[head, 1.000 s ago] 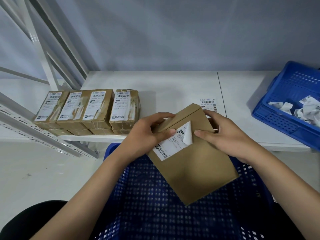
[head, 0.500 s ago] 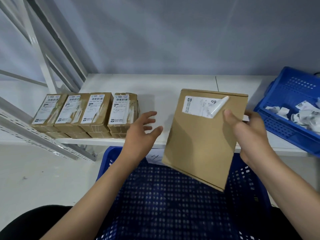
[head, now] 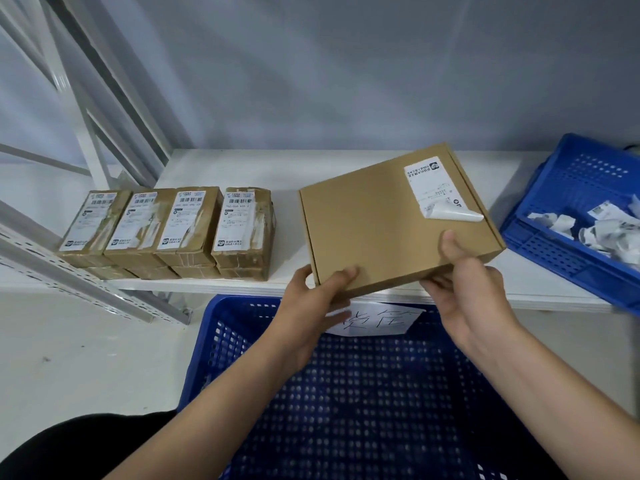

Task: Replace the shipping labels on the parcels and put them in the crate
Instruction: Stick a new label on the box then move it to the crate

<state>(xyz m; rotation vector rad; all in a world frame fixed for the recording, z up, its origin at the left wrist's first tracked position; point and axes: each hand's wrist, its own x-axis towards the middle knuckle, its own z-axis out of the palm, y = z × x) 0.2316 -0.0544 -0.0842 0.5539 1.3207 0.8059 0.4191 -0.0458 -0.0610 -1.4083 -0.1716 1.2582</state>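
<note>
A flat brown cardboard parcel (head: 388, 220) is held over the front edge of the white shelf (head: 242, 168). Its white shipping label (head: 434, 190) sits near the far right corner, with the near end peeled up and curled. My left hand (head: 311, 306) grips the parcel's near left corner, thumb on top. My right hand (head: 464, 285) grips the near right edge, thumb on top and fingers underneath. Below my hands stands a large blue perforated crate (head: 346, 393) with a white paper tag on its far wall.
Several taped brown parcels (head: 169, 226) with labels stand in a row on the shelf's left part. A smaller blue crate (head: 561, 202) holding crumpled peeled labels sits at the right. Grey metal rack struts (head: 86, 98) slant at the left.
The parcel was turned from upright to lying flat, the label now at the far right. My left hand, free half a second ago, has taken hold of the near left corner.
</note>
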